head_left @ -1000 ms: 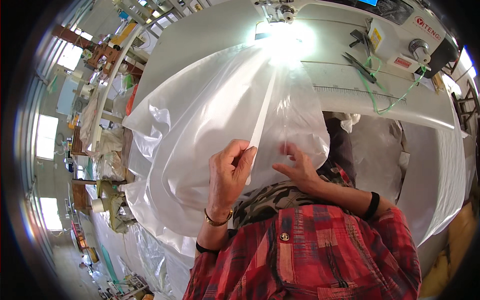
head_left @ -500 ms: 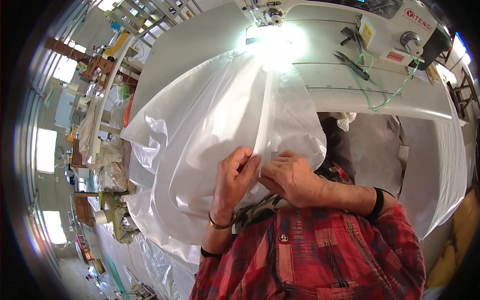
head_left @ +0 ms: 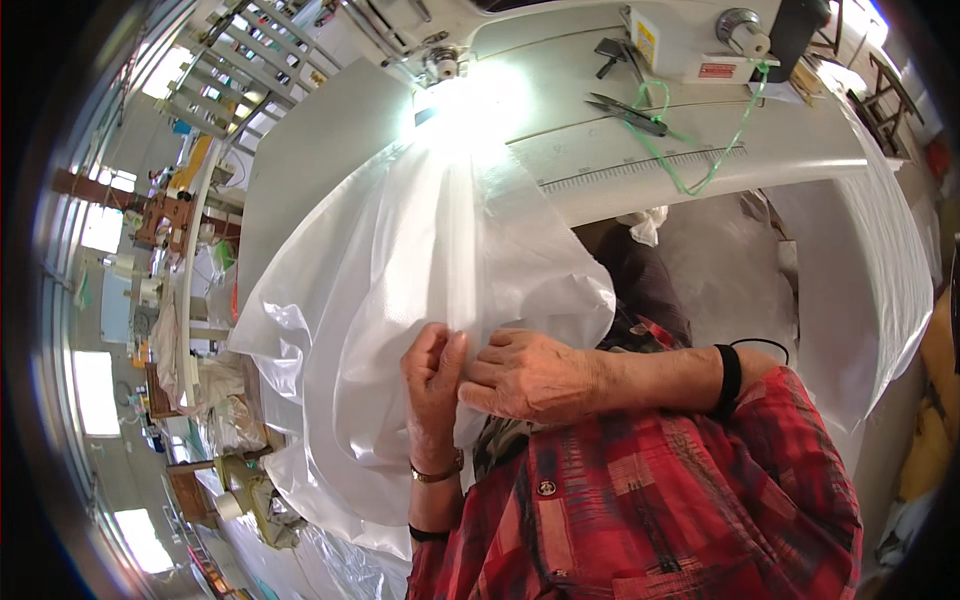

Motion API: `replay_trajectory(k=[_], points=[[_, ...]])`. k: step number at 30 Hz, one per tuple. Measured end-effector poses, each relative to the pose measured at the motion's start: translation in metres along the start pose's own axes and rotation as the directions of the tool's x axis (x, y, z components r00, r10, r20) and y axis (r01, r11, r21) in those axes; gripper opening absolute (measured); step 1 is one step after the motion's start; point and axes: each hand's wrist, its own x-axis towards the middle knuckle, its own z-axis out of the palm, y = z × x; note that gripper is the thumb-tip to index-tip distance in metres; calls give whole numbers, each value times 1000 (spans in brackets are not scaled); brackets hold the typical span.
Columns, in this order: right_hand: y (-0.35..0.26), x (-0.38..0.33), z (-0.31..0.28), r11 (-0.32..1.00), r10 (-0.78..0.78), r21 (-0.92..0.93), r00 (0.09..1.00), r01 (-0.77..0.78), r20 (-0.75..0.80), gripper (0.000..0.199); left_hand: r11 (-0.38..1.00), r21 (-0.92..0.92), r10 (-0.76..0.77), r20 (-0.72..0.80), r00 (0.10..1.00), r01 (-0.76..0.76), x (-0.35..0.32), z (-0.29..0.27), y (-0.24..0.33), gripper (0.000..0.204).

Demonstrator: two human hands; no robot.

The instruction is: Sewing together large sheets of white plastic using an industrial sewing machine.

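Note:
A glossy white plastic-like woven sheet spreads from the brightly lit needle area of a sewing machine down over my lap. A folded strip runs along it from the light toward my hands. My left hand pinches the strip's near end between thumb and fingers. Right beside it, my right hand is closed on the same sheet, its fingertips curled and partly hidden. Where the sheet meets the needle, the glare hides detail.
Black-handled thread snips lie on the machine table at the right, with a loose green cord looping near them. A handwheel is at the upper right. More white sheet hangs at the far right; cluttered benches stand left.
My view has turned, so the machine and table appear farther left and tilted. Both hands keep their hold on the sheet, close together, and the folded strip now runs straighter.

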Motion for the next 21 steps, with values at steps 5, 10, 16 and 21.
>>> replay_trajectory(k=[5,10,16,21], points=[[10,3,4,802,464,520,854,-294,-234,33,965,228,178,-205,962,-130,-1,-13,18,12],[66,49,27,436,841,702,532,-563,-96,43,888,393,352,-242,904,-241,10,-23,57,6],[50,51,25,983,68,132,925,-126,375,33,863,416,371,-135,919,-288,12,-11,65,6],[45,-44,8,903,396,284,881,-321,-261,21,894,368,275,3,961,-257,5,7,53,4]])
